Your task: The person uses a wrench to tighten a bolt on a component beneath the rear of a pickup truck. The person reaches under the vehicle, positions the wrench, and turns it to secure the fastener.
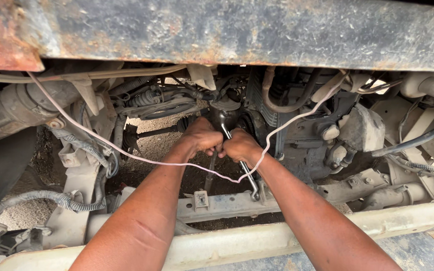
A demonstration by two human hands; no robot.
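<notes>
- Two hands work close together under a rusty vehicle frame [227, 30], deep in the engine bay.
- Left hand [202, 136] — closed round a dark tool handle [210, 170], prob. steadying it.
- Right hand [241, 145] — fisted on a chrome wrench [247, 175] angled up to a black fitting [223, 118], for leverage.
- White wire [126, 154] sags across both forearms.
- Crossmember [227, 206] lies below.

Single head-worn view, looking down and forward along both forearms into a vehicle's underside, close enough for the left hand [202, 136] and right hand [241, 146] to sit mid-frame; rusty beam [237, 30] above the grip, pale crossbar [257, 238] below it
</notes>
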